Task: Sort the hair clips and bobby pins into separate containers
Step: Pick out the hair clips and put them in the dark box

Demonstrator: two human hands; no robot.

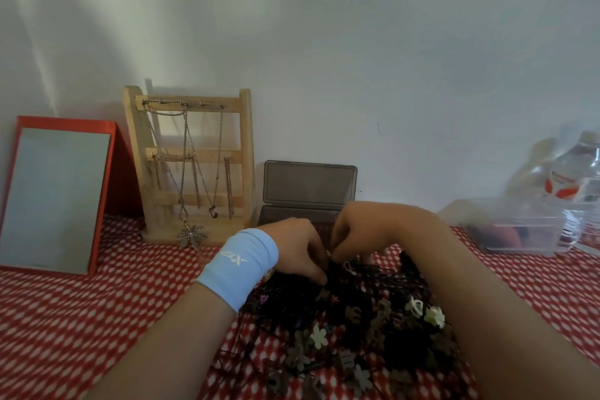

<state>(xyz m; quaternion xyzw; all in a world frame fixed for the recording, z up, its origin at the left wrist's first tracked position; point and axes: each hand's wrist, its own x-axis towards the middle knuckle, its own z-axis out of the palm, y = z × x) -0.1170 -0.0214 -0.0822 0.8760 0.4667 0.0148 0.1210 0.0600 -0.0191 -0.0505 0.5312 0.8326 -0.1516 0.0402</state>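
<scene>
A dark heap of black bobby pins (383, 273) mixed with small flower-shaped hair clips (319, 336) lies on the red dotted cloth in front of me. My left hand (298, 247), with a light blue wristband, and my right hand (354, 230) meet at the far edge of the heap, fingers curled down into it. Their fingertips pinch at something small and dark between them; what it is stays hidden. An open grey case (308, 187) with its lid raised stands just behind the hands. A clear plastic container (519, 237) sits at the right.
A wooden jewellery stand (188, 166) hung with chains stands at the back left, next to a red-framed mirror (58, 198) leaning on the wall. A clear plastic water bottle (581, 185) stands at the far right beside the clear container.
</scene>
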